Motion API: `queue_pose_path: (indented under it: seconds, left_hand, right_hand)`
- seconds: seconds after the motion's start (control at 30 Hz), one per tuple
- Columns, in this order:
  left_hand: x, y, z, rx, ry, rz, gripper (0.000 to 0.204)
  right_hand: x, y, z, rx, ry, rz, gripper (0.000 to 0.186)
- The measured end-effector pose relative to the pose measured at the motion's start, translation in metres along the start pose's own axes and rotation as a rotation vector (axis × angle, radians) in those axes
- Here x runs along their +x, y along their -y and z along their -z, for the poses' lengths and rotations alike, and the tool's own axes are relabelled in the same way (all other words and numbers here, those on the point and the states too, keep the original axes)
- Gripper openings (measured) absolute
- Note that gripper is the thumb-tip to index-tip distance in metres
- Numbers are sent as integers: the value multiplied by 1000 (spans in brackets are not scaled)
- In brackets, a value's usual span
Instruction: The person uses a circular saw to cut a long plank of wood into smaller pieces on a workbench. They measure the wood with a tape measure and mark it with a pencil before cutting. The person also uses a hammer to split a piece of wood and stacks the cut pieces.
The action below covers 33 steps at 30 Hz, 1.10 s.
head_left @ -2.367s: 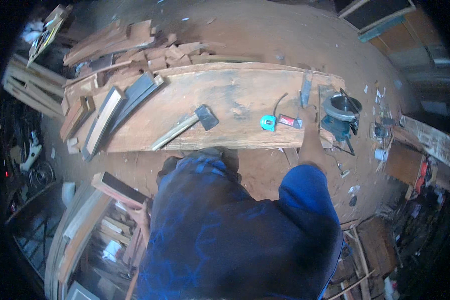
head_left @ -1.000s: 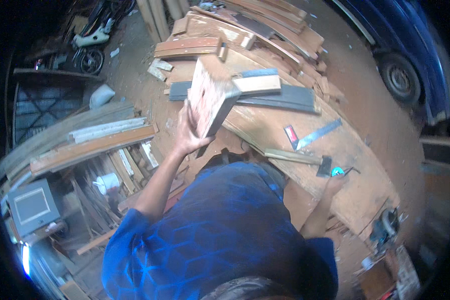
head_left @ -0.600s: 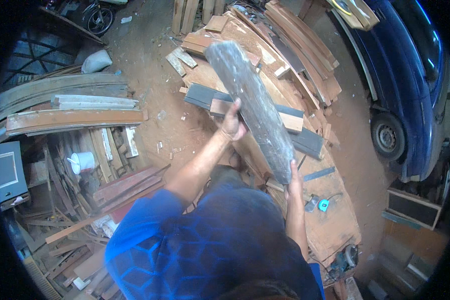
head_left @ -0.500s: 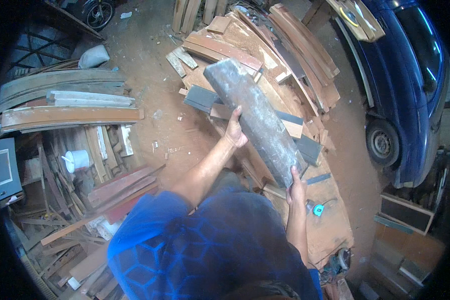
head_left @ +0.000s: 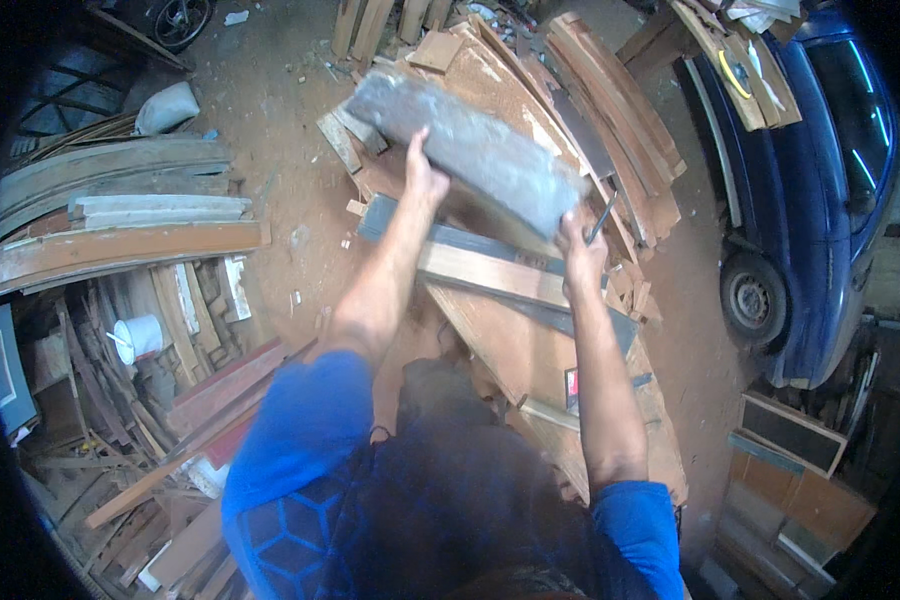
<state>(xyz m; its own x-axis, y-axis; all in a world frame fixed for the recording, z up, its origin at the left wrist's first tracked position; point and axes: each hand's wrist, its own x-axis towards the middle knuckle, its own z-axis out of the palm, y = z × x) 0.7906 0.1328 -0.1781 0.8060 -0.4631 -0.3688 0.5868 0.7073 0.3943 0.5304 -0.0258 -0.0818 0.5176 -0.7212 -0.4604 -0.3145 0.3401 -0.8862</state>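
Note:
I hold a weathered grey board [head_left: 470,140] raised over the wooden bench [head_left: 480,335], slanting down to the right and slightly blurred. My left hand [head_left: 424,168] grips its near edge toward the left end. My right hand [head_left: 580,245] closes at the right end, where a thin dark rod [head_left: 600,215] sticks up beside my fingers. Beneath the board lie a pale plank [head_left: 490,275] and dark planks [head_left: 390,215] across the bench. Behind my right forearm a red-handled square [head_left: 572,385] is partly hidden, near a pale wooden handle [head_left: 545,410].
Stacked timber [head_left: 620,120] covers the bench's far end. A blue car [head_left: 820,220] is at right, with planks [head_left: 735,70] at its upper end. Long boards [head_left: 120,240], offcuts and a white bucket [head_left: 138,340] lie left. A framed dark panel [head_left: 790,430] sits lower right.
Since half a second ago both hands have carried the board farther forward and tilted it flatter. Earlier, my right hand reached among the bench tools, then joined my left hand on the board.

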Motion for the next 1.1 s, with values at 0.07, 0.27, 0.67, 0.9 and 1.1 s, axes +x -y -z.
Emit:
queue_pose_path:
  seconds: [0.07, 0.27, 0.67, 0.9, 1.1]
  left_hand:
    - [24, 7, -4, 493, -363, 55, 102]
    - [98, 28, 97, 1031, -728, 221, 103]
    - [-33, 75, 66, 1605, -129, -160, 55]
    - [-75, 99, 54, 1754, 236, -199, 46]
    - [-115, 118, 37, 1883, 445, -155, 42]
  right_hand:
    - [4, 14, -7, 103, -60, 7, 42]
    - [-48, -37, 52, 64, -103, -158, 45]
    - [-213, -138, 193, 186, -423, -380, 28]
    - [-208, -65, 164, 12, -332, -72, 42]
    - [-215, -25, 168, 186, -282, 65, 42]
